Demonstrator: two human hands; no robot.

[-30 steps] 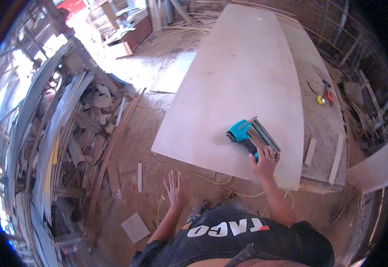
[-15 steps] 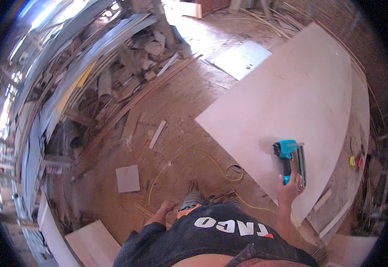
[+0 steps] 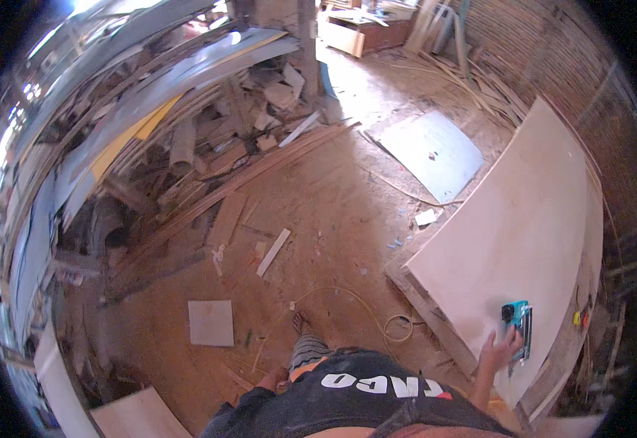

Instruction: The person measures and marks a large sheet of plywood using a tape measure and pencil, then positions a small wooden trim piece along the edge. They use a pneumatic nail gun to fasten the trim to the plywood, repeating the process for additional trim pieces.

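My right hand (image 3: pixel 503 349) grips the handle of a teal and black nail gun (image 3: pixel 525 327). The tool is over the near right part of a large pale plywood sheet (image 3: pixel 512 219), its body lying close to the surface. Whether it rests on the wood I cannot tell. Down by my hip, partly cut off by my dark shirt, is my left hand (image 3: pixel 275 378). Its fingers are too small and hidden to read, and I see nothing held in it.
A thin yellowish hose (image 3: pixel 399 328) loops over the dirt floor near my foot. A square board (image 3: pixel 211 323) and a narrow strip (image 3: pixel 273 252) lie to the left. Stacked boards and scrap wood (image 3: pixel 187 146) fill the far left. A pale panel (image 3: pixel 435 157) lies beyond the plywood.
My view has shifted, and the plywood now appears farther right. The nail gun and my right hand have moved rightward and nearer, toward the sheet's right side. My left hand has dropped closer to my body.
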